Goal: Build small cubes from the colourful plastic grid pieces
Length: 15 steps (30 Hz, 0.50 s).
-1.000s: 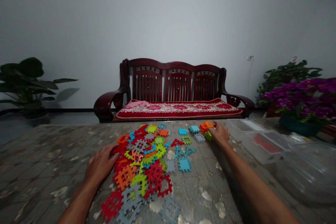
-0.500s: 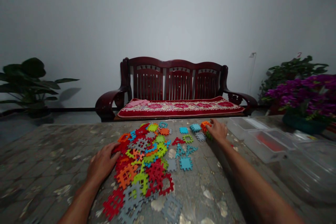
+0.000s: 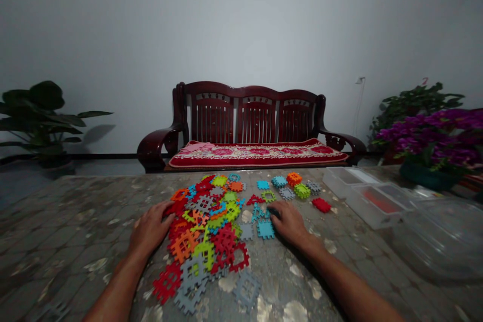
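Observation:
A heap of flat interlocking plastic tiles (image 3: pixel 206 234) in red, orange, green, grey and blue lies on the patterned table (image 3: pixel 75 221). My left hand (image 3: pixel 151 229) rests flat with spread fingers on the heap's left edge, touching red and orange pieces. My right hand (image 3: pixel 289 221) lies palm down beside a blue square tile (image 3: pixel 265 229) and blue triangular tiles (image 3: pixel 257 214), fingers curled over them. Farther back sit small stacks: blue (image 3: pixel 279 181), orange (image 3: pixel 294 178), green (image 3: pixel 302 190), grey (image 3: pixel 313 187) and red (image 3: pixel 321 205).
Clear plastic boxes (image 3: pixel 372 198) and a clear lid (image 3: pixel 441 241) stand at the right. Purple flowers in a pot (image 3: pixel 433 151) are behind them. A dark wooden bench with a red cushion (image 3: pixel 252 136) stands past the table's far edge, and a leafy plant (image 3: pixel 37 121) at left.
My right hand has drawn back from the small stacks at the far right to the blue tiles near the heap. The left hand has stayed on the heap's left edge.

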### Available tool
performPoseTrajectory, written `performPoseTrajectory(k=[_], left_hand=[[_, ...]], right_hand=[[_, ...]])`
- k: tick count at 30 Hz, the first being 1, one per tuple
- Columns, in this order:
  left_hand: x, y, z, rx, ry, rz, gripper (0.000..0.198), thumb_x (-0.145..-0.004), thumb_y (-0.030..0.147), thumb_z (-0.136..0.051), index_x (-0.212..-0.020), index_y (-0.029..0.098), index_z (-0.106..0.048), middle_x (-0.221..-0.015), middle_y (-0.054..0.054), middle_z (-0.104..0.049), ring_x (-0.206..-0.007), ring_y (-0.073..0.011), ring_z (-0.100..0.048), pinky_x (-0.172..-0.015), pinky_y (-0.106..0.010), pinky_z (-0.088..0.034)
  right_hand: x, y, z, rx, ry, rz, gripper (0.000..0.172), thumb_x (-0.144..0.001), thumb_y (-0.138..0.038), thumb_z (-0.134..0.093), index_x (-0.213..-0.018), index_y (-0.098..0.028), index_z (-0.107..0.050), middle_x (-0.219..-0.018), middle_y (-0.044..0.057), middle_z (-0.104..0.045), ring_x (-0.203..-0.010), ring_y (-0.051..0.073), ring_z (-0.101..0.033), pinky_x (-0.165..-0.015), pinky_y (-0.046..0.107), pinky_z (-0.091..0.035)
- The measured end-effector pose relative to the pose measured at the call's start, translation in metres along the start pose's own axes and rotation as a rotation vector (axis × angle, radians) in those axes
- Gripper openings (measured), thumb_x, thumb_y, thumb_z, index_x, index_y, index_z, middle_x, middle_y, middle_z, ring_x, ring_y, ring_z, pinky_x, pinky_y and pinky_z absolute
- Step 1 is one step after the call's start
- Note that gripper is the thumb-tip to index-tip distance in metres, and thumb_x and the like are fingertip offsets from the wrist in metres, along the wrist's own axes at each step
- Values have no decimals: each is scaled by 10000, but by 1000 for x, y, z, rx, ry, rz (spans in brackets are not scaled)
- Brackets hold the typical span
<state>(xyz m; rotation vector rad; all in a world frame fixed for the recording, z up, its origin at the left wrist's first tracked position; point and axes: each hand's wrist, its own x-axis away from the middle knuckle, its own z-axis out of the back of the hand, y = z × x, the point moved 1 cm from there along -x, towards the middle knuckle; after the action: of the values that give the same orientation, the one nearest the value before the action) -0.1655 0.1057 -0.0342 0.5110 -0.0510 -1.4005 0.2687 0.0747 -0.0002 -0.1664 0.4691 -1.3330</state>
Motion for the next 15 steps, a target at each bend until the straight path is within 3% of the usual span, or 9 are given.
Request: performPoseTrajectory(k=[5,12,15], left_hand=[[0,2,1,-5,0,9,457,-953,395,-471,-1316,240,-701,-1425,-108,-688,-1301,-307,-632,-1095,-482,-497],[1,5,3,-10,-1,19,439,-948,382,-479,-1300,252,-706,-1433,-90,-685,-1304,-288,-630,-1109,-463,-487],[1,5,4,-10,-1,16,437,-948,373,-479,-1303,258,-706,-1429,-91,-687,-1306,-287,-628,-1110,-465,-486]], right_hand=[[4,-10,-1,8,-61,21,348,-821,-218,-631,-1136,-240,-777,-1206,83,-762,-1187,278,-645,-1030,364,-470],[3,-4,0,-83,22,-17,384,-855,-282,-639,-1222,-248,-747,-1252,86,-759,-1201,280,-661,-1057,390,-484],[3,-7,2,-168,32,32,401,-828,-274,-658,-1216,-240,-755,-1239,86,-761,-1195,277,-666,-1064,397,-490]])
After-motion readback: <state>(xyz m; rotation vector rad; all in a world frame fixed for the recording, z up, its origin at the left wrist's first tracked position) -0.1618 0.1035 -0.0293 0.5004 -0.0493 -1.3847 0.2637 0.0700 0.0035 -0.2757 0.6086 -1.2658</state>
